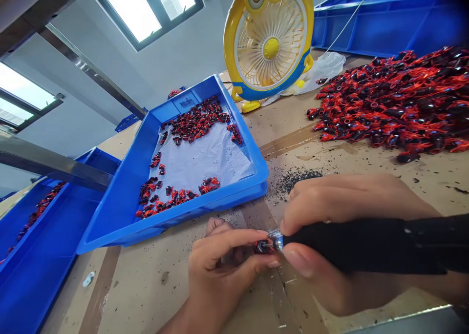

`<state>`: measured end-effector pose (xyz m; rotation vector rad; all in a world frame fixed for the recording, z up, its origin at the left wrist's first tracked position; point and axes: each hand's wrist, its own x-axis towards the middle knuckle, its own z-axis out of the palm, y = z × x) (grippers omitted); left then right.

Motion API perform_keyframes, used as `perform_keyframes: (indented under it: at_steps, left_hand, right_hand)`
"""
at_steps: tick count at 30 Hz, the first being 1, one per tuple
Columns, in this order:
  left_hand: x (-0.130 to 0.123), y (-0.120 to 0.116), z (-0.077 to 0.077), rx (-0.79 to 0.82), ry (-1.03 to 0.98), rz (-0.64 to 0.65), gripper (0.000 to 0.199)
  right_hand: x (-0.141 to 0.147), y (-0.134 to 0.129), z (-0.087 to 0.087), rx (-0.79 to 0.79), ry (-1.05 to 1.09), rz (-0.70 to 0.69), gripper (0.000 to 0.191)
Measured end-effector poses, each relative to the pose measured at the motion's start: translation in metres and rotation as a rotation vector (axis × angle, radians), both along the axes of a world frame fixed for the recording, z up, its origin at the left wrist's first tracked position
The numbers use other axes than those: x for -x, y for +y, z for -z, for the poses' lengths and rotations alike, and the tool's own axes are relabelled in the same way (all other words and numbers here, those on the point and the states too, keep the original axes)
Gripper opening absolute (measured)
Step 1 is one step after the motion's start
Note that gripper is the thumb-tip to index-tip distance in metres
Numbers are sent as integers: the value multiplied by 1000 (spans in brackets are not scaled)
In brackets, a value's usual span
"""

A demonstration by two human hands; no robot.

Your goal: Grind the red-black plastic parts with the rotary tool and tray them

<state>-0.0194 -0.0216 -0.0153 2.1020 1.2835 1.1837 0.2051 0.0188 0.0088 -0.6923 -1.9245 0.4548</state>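
Note:
Between thumb and forefinger, my left hand (223, 263) pinches a small red and black part (261, 246) just above the table. My right hand (330, 202) is wrapped round a black pen-shaped power tool (359, 246) with a metal nose. The tool lies nearly level and points left. Its tip meets the part, or sits right at it; the exact contact is too small to make out. Dark shavings (298, 177) lie on the table just beyond my right hand.
A blue tray (172, 221) with a white liner holds several similar parts. At the right is a big heap of red and black parts (403, 104). A yellow fan (271, 46) stands behind. More blue bins (388, 24) stand at back right and left.

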Motion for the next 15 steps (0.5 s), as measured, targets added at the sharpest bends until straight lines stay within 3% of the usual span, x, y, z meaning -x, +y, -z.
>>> perform_keyframes:
  at_steps: [5,11,15]
  left_hand:
    - [-1,2,0,-4,-17,-3,16]
    - [3,0,5,50,-31,0,17]
    - [4,0,6,44,-27,2,17]
  right_hand:
    - [-7,-1,-5,29,-29,3,6]
    - [1,-9,-6,142,175,43,11]
    - [3,-11,-6,170,196,48,10]
